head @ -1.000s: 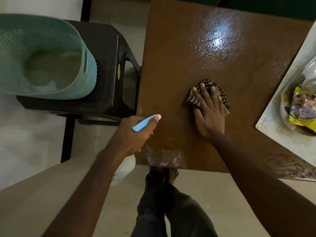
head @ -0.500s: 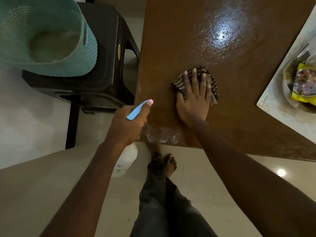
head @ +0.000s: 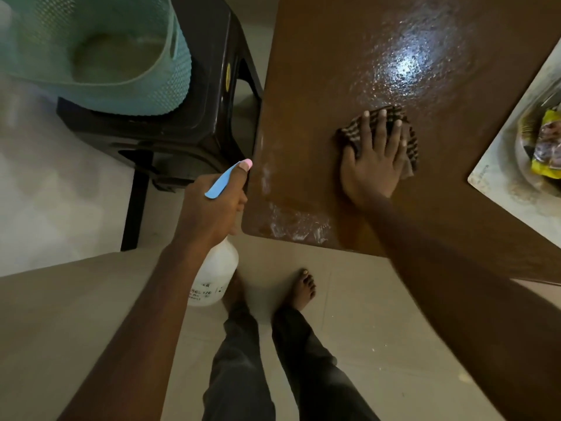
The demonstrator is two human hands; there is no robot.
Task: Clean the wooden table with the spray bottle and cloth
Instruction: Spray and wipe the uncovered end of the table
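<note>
Pressing flat on the cloth [head: 408,138], the right hand [head: 373,159] rests on the desk [head: 318,86]; the left hand [head: 209,208], beside the desk's corner, has its grip wrapped around the spray bottle [head: 214,275], near a black stool [head: 197,117] holding a green basket [head: 145,83].

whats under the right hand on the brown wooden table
A dark checked cloth lies under the right hand, pressed flat on the wet brown wooden table. Its edges show past the fingertips and along the hand's right side; its middle is covered by the palm.

One spray bottle [head: 214,275], one checked cloth [head: 381,132], one wooden surface [head: 334,71], one teal basket [head: 145,86], one dark stool [head: 197,123], one tray [head: 498,177], two hands, two bare feet.
</note>
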